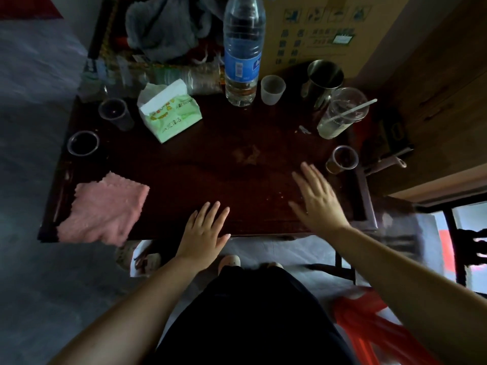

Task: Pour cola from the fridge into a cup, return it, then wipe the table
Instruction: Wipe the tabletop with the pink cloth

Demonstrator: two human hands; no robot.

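Now | fluffy pink cloth (104, 210) | glossy dark wooden table (210, 167) | hands empty

It looked like a lived-in home: a dark wooden surface (210, 180) cluttered with a tissue pack (171, 114), a water bottle (243, 48), and a cardboard box (329, 30) behind.

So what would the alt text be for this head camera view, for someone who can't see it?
Seen from above, a person's left hand and right hand are spread open and empty over a dark wooden table. A pink cloth lies at its left edge; a tissue pack, water bottle and several cups sit farther back.
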